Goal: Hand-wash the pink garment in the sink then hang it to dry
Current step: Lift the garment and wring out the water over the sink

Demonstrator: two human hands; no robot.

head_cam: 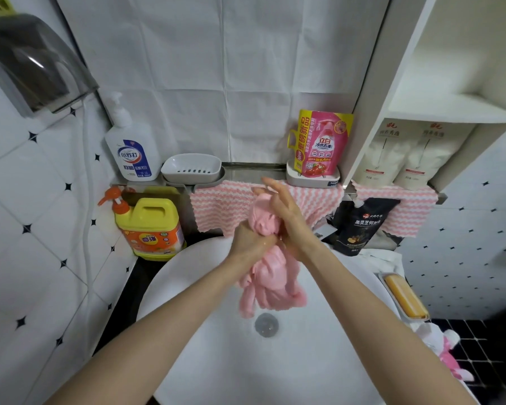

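Note:
A wet pink garment [270, 277] hangs bunched above the white sink [205, 346], its lower end dangling just over the drain [266, 325]. My left hand [250, 239] grips the garment around its middle, fingers curled round the cloth. My right hand [284, 210] lies against the garment's upper bunch from the right, fingers straight and pointing up-left, pressing the cloth. The top of the garment sticks out above my left fist.
A yellow detergent jug [151, 229] and a white pump bottle [133, 150] stand at the left. On the ledge sit an empty soap dish [192, 168] and a pink refill pouch [319, 144]. Pink striped cloths [219, 204] hang behind. A soap bar [405, 299] lies right of the sink.

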